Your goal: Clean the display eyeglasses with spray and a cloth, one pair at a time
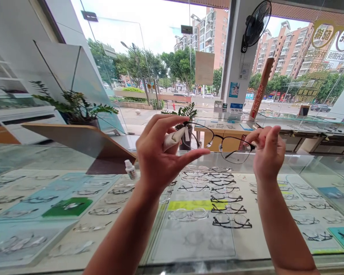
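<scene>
A pair of black thin-rimmed eyeglasses is held up above the glass counter, lenses facing me. My right hand is closed around its right end by the hinge, partly hiding the temple. At the other end, my left hand has its fingers curled over a folded pale cloth. The left fingertips meet the left rim's upper corner, while the thumb stretches out below the lens. Whether those fingertips grip the rim I cannot tell. A small white bottle stands on the counter left of my left wrist.
Under the counter's glass top lie rows of eyeglasses. A slanted wooden-edged board stands at the left, with a potted plant behind it. Farther off are another display counter, a wall fan and large windows.
</scene>
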